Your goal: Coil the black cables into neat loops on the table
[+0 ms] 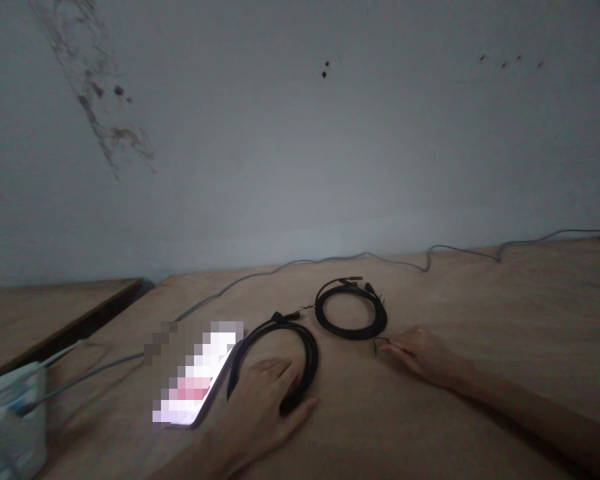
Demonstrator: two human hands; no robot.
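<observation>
Two coils of black cable lie on a wooden table (480,313). My left hand (267,400) rests on the nearer, larger coil (285,333), fingers curled over its lower right side with the thumb out beside it. My right hand (420,357) lies flat on the table just below the smaller coil (350,310). Its fingertips pinch a thin black wire tie (380,345) next to that coil.
A lit phone screen (197,380) lies left of the larger coil. A grey cable (330,260) runs along the table's far edge by the wall. A white packet (10,420) sits at the lower left, near a second table surface (40,310).
</observation>
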